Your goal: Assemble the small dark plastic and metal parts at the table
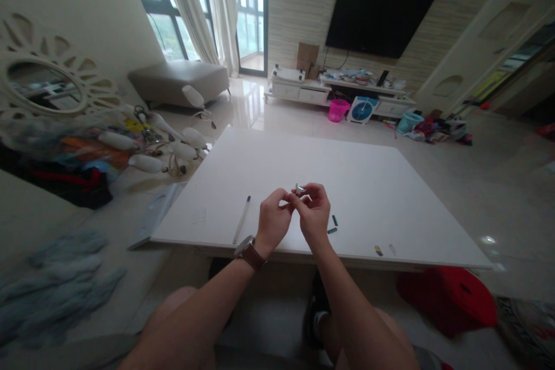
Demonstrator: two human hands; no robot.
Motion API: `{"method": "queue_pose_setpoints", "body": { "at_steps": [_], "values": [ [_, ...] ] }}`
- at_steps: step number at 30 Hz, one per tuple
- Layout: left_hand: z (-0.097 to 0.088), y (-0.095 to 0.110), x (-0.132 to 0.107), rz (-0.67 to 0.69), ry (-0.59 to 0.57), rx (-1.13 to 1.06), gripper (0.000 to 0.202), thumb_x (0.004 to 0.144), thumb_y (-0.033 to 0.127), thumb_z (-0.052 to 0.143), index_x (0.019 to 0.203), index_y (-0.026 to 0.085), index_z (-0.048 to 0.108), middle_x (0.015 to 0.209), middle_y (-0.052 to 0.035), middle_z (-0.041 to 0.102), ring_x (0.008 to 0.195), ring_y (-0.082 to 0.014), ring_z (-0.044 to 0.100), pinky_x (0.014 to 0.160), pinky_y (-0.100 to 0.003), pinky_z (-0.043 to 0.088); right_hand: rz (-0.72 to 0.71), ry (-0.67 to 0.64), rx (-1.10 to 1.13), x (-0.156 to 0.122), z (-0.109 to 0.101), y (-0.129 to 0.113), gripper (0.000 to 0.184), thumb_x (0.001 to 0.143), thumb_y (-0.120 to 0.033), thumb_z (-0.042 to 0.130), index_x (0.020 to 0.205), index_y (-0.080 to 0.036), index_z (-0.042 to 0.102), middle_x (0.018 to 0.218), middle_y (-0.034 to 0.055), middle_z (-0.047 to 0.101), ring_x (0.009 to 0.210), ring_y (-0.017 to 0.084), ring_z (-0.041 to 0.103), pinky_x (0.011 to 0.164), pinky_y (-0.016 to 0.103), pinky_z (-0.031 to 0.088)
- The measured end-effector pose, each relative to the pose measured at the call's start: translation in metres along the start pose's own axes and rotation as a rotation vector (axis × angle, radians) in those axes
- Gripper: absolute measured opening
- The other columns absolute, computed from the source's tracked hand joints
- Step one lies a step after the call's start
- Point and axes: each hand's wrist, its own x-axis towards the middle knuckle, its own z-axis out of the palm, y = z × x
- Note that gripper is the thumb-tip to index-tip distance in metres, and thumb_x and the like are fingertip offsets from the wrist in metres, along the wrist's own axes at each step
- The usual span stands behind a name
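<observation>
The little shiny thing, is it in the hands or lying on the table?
In the hands: the shiny thing pokes up where left hand and right hand meet.

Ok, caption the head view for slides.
Left hand and right hand handle a small silvery object above a white table.

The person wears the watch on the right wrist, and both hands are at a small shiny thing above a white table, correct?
Not quite: the head view shows the watch on the left wrist. The left hand and right hand are indeed at a small shiny thing above a white table.
</observation>
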Motion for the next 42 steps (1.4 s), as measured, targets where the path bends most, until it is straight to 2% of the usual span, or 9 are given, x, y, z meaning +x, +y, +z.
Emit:
{"method": "queue_pose_setpoints", "body": {
  "at_steps": [5,17,27,36,42],
  "values": [
    [-0.0001,0.0014,-0.0004,0.008,0.002,0.007,0.012,0.083,0.024,0.066,0.073,0.019,0.060,0.076,-0.0011,0.066,0.073,-0.0165,0.066,0.064,-0.027,0.059,-0.023,0.012,-0.036,-0.0018,0.0008,-0.0043,0.027,0.073,-0.024,0.078,0.093,-0.023,0.059,0.086,0.0013,0.070,0.074,0.016,0.062,0.059,0.026,0.042],
    [-0.0014,0.0011,-0.0016,-0.003,-0.026,0.002,0.014,0.086,0.024,0.064,0.074,0.019,0.059,0.077,-0.0011,0.065,0.075,-0.0159,0.064,0.064,-0.026,0.058,-0.025,0.007,-0.105,-0.0011,0.0016,-0.0064,0.026,0.075,-0.030,0.076,0.090,-0.023,0.056,0.084,0.0006,0.068,0.072,0.016,0.062,0.058,0.027,0.042],
    [-0.0004,-0.0008,-0.0045,0.011,-0.037,0.009,0.015,0.086,0.025,0.063,0.074,0.019,0.056,0.077,-0.0011,0.065,0.074,-0.0154,0.064,0.061,-0.024,0.057,-0.044,-0.027,-0.112,-0.0035,-0.0020,-0.0070,0.024,0.075,-0.023,0.075,0.091,-0.023,0.058,0.084,-0.0002,0.068,0.071,0.015,0.060,0.057,0.026,0.040],
    [-0.0011,-0.0001,-0.0037,0.001,-0.055,-0.022,0.011,0.085,0.021,0.062,0.075,0.020,0.057,0.081,-0.0029,0.066,0.077,-0.0169,0.066,0.067,-0.029,0.060,-0.010,-0.001,-0.079,-0.0044,0.0000,-0.0067,0.031,0.072,-0.022,0.073,0.096,-0.024,0.054,0.087,0.0004,0.067,0.075,0.016,0.062,0.060,0.027,0.044],
    [-0.0005,-0.0029,-0.0029,-0.007,-0.041,0.034,0.011,0.084,0.023,0.063,0.076,0.020,0.057,0.081,-0.0024,0.067,0.076,-0.0164,0.066,0.062,-0.026,0.057,0.013,0.001,-0.112,-0.0034,0.0006,-0.0036,0.036,0.073,-0.024,0.073,0.102,-0.024,0.052,0.088,0.0005,0.067,0.076,0.016,0.062,0.060,0.026,0.043]
  ]
}}
